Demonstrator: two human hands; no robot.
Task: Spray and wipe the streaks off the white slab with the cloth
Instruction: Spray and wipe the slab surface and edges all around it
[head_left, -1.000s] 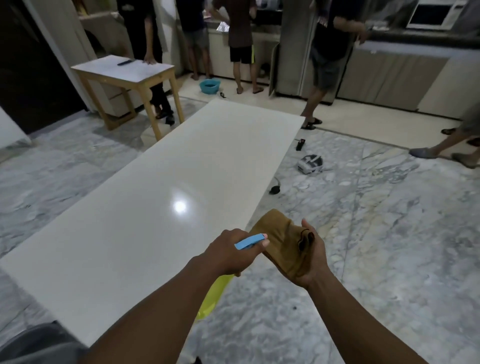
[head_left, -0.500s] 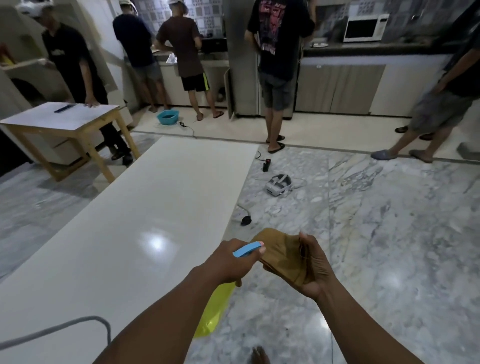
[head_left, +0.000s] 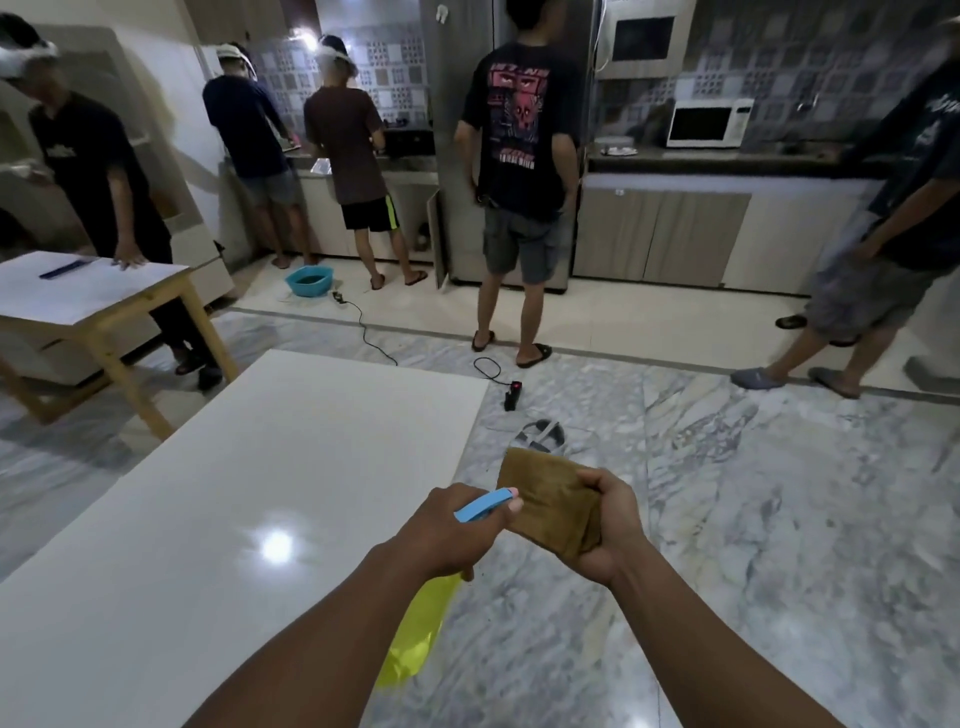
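Note:
The long white slab (head_left: 249, 493) stretches from the lower left toward the centre, glossy with a light glare on it. My left hand (head_left: 447, 535) grips a spray bottle (head_left: 415, 634) with a yellow body and a blue trigger, held just past the slab's right edge. My right hand (head_left: 608, 530) holds a folded brown cloth (head_left: 545, 499) over the marble floor, right beside the left hand. Both hands are above the floor, not touching the slab.
A wooden table (head_left: 88, 296) with a white top stands at the far left. A power strip (head_left: 511, 395) with cables and a headset device (head_left: 543, 434) lie on the marble floor. A teal basin (head_left: 308, 281) sits farther back. Several people stand along the kitchen counter.
The view has tilted upward, showing more of the kitchen and people. My right hand has re-gripped the cloth so it lies flatter and folded. The spray bottle stays in my left hand.

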